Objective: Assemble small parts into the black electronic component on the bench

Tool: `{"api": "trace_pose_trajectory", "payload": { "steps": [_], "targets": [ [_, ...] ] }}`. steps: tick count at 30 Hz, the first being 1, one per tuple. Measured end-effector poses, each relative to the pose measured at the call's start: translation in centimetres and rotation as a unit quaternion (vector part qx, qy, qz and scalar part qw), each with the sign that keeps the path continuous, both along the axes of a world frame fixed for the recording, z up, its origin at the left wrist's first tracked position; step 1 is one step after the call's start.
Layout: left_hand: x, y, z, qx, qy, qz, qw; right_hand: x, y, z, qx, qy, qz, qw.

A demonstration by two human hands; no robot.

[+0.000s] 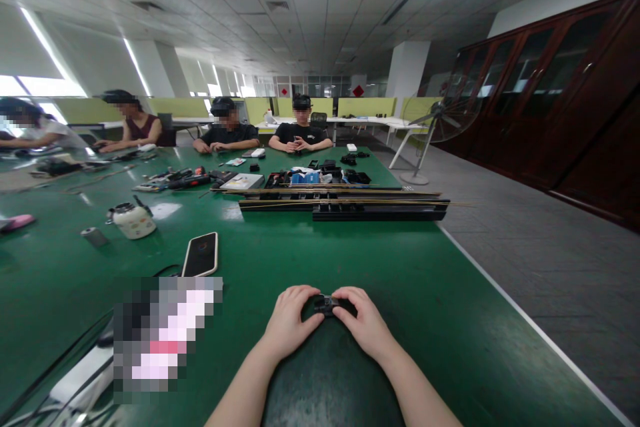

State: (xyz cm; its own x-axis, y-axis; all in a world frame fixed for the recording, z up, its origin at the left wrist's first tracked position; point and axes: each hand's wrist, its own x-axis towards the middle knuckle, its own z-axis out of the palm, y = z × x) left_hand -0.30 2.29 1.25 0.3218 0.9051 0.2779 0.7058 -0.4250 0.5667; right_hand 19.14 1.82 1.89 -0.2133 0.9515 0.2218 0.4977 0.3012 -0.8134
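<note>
Between my two hands, just above or on the green tabletop (260,250), is a small black part (327,305) with an uneven shape; its exact kind I cannot make out. My left hand (291,320) grips its left end, thumb and fingers curled round. From the other side my right hand (363,320) pinches the right end in the same way. Both hands are closed on this one piece, and the fingertips hide its ends.
Long black rails (380,212) with thin rods lie across the table ahead. On the left are a phone (201,255), a jar-like pot (133,220), a grey cylinder (94,236) and a white power strip (83,377) with cables. Several people sit beyond. A standing fan (437,110) is at right.
</note>
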Motion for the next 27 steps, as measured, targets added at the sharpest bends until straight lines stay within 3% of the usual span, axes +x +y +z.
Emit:
{"api": "trace_pose_trajectory", "payload": {
  "steps": [12, 27],
  "targets": [
    [0.09, -0.01, -0.06, 0.005, -0.002, -0.001, 1.000, 0.03, -0.15, 0.13, 0.017, -0.050, 0.039, 0.998],
    [0.25, -0.11, 0.34, -0.011, 0.000, 0.001, 1.000, -0.06, -0.28, 0.16, 0.005, -0.058, 0.025, 0.998]
  ]
}}
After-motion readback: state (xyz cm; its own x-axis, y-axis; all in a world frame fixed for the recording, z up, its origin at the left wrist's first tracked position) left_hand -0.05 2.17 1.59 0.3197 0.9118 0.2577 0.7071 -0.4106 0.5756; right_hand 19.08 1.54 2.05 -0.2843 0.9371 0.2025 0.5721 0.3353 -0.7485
